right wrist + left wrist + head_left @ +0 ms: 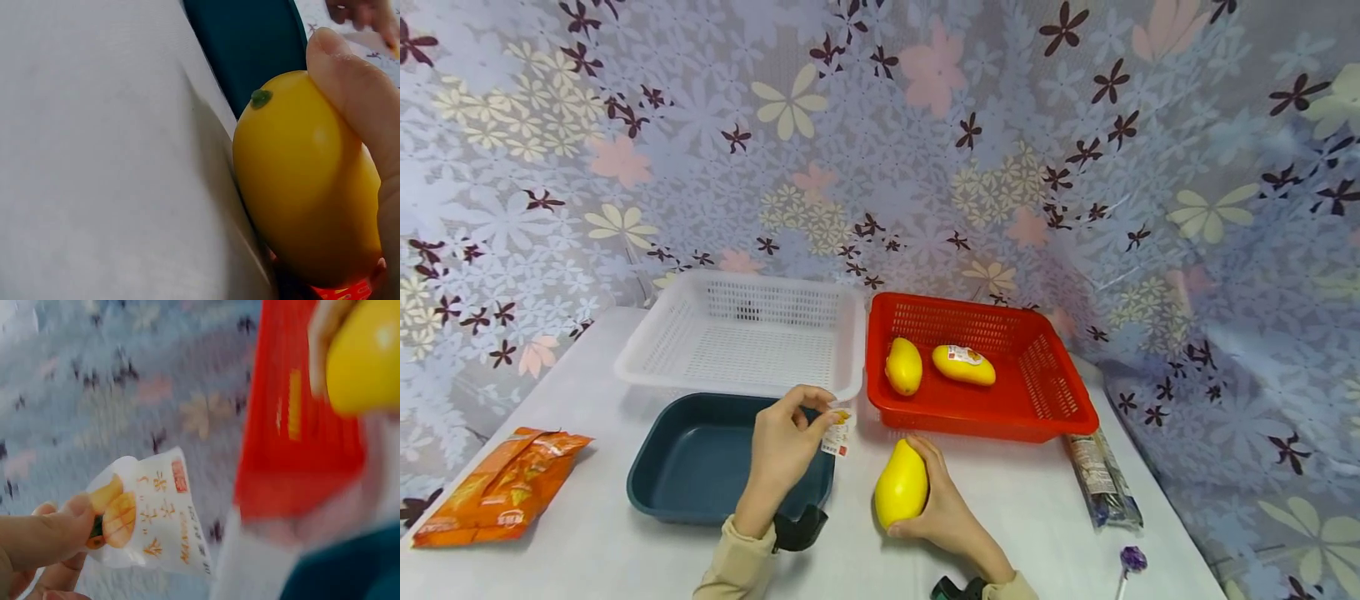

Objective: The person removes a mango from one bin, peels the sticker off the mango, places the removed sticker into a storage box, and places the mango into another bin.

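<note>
Between thumb and fingertips my left hand [786, 442] pinches a white mango label [839, 432] over the right side of the dark teal tray [655, 467]. In the left wrist view the label [150, 515] shows a printed mango, orange writing and a red square. My right hand [946, 508] grips a yellow mango [901, 487] just above or on the white table, thumb on one side and fingers on the other. A green stem spot marks that mango [306, 175] in the right wrist view. Two more mangoes lie in the red basket [970, 425]: a plain one [904, 367] and a labelled one [973, 369].
A white basket [737, 379] stands behind the teal tray, left of the red one. An orange snack bag [505, 487] lies at the left. On the right are a clear packet [1101, 483] and a purple lollipop [1132, 560]. Floral cloth [880, 167] hangs behind the table.
</note>
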A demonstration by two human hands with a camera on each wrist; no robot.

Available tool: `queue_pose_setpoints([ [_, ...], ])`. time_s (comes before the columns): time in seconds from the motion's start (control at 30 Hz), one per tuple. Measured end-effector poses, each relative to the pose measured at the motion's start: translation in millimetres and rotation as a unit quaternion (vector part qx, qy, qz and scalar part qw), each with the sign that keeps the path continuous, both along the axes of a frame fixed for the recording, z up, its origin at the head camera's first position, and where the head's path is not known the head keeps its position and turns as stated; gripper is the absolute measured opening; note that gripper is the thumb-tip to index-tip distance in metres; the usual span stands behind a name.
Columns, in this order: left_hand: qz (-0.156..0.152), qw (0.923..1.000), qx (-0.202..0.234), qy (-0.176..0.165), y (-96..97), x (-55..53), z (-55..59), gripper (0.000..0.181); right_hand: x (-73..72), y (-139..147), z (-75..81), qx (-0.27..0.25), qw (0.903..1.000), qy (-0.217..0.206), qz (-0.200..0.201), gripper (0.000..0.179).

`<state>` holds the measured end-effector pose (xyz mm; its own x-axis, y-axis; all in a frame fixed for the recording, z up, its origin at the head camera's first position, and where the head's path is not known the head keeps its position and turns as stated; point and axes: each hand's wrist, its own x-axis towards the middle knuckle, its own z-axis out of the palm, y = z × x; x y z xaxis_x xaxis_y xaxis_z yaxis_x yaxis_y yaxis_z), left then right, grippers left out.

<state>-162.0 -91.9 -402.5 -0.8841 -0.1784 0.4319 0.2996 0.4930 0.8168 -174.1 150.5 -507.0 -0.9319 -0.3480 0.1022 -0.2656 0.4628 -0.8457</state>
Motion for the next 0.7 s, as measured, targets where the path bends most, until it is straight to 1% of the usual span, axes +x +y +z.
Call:
queue_pose_setpoints([
  [0.07, 0.028, 0.9993, -0.003, -0.023, -12.0, -2.6, -4.2, 0.017, 0.3, 0, 0.4, 0.004, 1.0000, 0.003, 0.004, 0.124],
  [0.13, 0.049, 0.9972, -0.011, -0.055, -22.5, -5.2, -8.9, 0.020, 0.4, 0, 0.4, 0.010, 0.9999, 0.010, 0.007, 0.124],
  [0.2, 0.054, 0.9940, -0.011, -0.095, -31.4, -7.5, -14.0, 0.021, 0.7, 0, 0.4, 0.013, 0.9997, 0.016, 0.008, 0.123],
  [0.23, 0.050, 0.9923, -0.013, -0.112, -35.2, -9.2, -16.2, 0.022, 0.6, 0, 0.3, 0.015, 0.9997, 0.018, 0.006, 0.123],
  [0.3, 0.039, 0.9886, -0.015, -0.145, -41.7, -11.9, -20.3, 0.022, 0.6, 0, -0.3, 0.016, 0.9997, 0.017, 0.004, 0.122],
  [0.4, 0.014, 0.9835, -0.020, -0.179, -48.9, -14.2, -25.8, 0.021, 1.0, 0, -1.3, 0.017, 0.9998, 0.011, 0.002, 0.121],
  [0.5, -0.019, 0.9787, -0.029, -0.202, -54.0, -14.6, -29.8, 0.021, 1.5, 1, -1.9, 0.016, 0.9998, 0.008, 0.003, 0.120],
  [0.6, -0.060, 0.9721, -0.030, -0.225, -57.3, -14.2, -33.0, 0.024, 1.7, 1, -2.0, 0.017, 0.9998, 0.012, 0.005, 0.120],
  [0.7, -0.100, 0.9657, -0.041, -0.236, -59.5, -13.9, -35.5, 0.030, 1.4, 1, -1.5, 0.017, 0.9997, 0.016, 0.007, 0.120],
])
